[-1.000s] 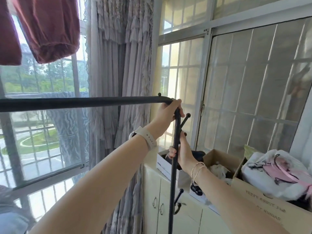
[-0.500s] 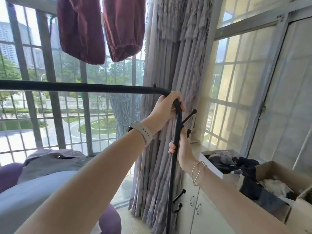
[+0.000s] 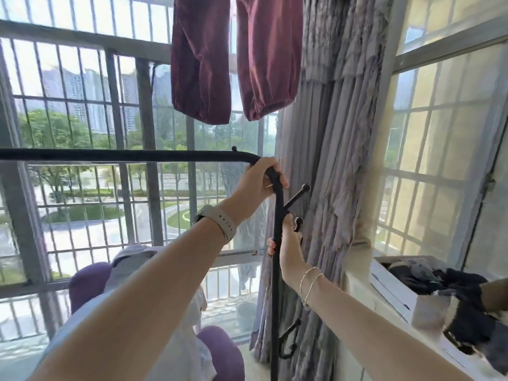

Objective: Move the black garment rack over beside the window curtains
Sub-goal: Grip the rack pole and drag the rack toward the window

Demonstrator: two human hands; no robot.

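Note:
The black garment rack (image 3: pixel 132 155) stretches its top bar from the left edge to a rounded corner, then drops as an upright post with side hooks. My left hand (image 3: pixel 257 178) is shut on that rounded corner. Lower down, my right hand (image 3: pixel 287 239) grips the upright post just under the upper hook. The grey-lilac window curtains (image 3: pixel 334 171) hang directly behind and to the right of the post, very close to it. The rack's foot is out of view.
Maroon trouser legs (image 3: pixel 231 59) hang above the bar. A barred window (image 3: pixel 123 111) fills the left. Purple seating with grey cloth (image 3: pixel 137 259) sits low left. At right, a white cabinet top (image 3: pixel 362 292) carries a box of dark clothes (image 3: pixel 428 273).
The view has swung left: the curtains and cabinet now lie further right, and more barred window shows. Both hands keep their hold on the rack.

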